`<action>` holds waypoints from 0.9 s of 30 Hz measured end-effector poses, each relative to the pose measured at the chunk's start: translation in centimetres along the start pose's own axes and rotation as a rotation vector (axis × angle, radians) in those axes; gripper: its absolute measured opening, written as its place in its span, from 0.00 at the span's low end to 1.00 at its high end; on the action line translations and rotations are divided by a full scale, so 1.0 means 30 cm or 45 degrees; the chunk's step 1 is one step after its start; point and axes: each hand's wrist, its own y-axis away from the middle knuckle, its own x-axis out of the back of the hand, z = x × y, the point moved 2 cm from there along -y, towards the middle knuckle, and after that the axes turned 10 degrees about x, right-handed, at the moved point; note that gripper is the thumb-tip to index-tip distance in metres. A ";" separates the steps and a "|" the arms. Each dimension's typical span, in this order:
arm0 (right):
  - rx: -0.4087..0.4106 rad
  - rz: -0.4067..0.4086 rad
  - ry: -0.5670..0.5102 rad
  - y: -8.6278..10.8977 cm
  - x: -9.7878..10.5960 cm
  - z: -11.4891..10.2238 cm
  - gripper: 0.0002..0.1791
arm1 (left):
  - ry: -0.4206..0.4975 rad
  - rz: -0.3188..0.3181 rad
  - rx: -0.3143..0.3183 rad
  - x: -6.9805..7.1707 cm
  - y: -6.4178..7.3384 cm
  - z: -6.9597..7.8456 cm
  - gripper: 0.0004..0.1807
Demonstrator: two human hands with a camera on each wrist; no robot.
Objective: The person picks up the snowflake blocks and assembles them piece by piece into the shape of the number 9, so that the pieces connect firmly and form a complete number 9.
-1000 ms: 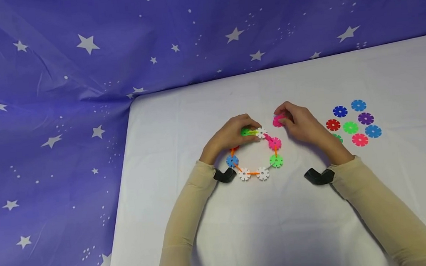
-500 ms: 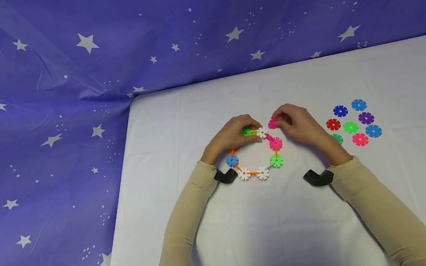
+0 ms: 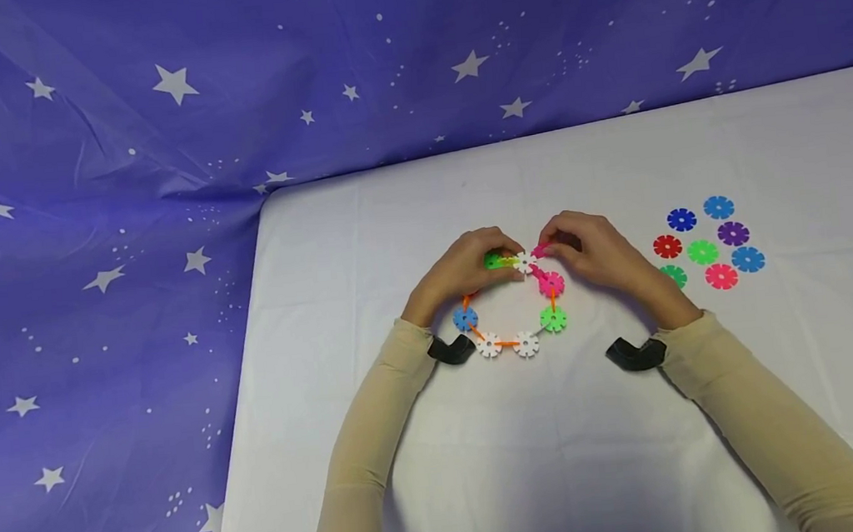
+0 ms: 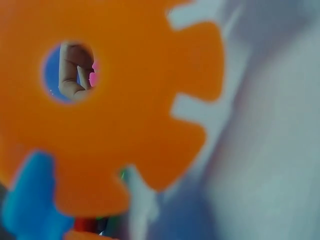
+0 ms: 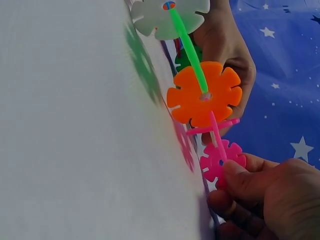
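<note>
A ring of notched plastic discs, slotted into one another, stands on the table in the head view, with a blue disc [image 3: 465,319] and a light green disc [image 3: 553,319] among its parts. My left hand [image 3: 465,263] holds the ring's far side, thumb and fingers around a green disc [image 3: 493,261] and by the white disc [image 3: 524,262]. A loose-looking pink disc [image 3: 541,251] is pinched in my right hand [image 3: 590,245], its edge against the white disc. In the right wrist view my thumb presses a pink disc [image 5: 235,154]. An orange disc [image 4: 135,115] fills much of the left wrist view.
Several loose discs lie flat to the right, such as a red disc [image 3: 667,247], a purple disc [image 3: 733,233] and a dark blue disc [image 3: 682,219]. A white cloth covers the table [image 3: 532,458]. Behind it hangs a purple star-patterned cloth [image 3: 381,69].
My right hand has moved left with the pink disc, from apart to up against the white disc. The disc has turned nearly edge-on. The left hand has stayed almost still.
</note>
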 end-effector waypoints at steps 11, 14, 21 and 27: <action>0.003 0.083 -0.020 0.000 -0.014 0.007 0.05 | 0.043 -0.002 -0.100 -0.009 -0.003 0.004 0.18; 0.056 0.099 -0.034 -0.003 -0.012 0.013 0.05 | 0.058 0.015 -0.130 -0.011 -0.004 0.007 0.18; 0.074 0.080 -0.069 -0.003 -0.010 0.023 0.03 | 0.054 0.044 -0.143 -0.016 -0.003 0.009 0.18; 0.064 0.083 -0.054 -0.007 -0.013 0.020 0.03 | 0.045 0.054 -0.133 -0.018 -0.004 0.009 0.18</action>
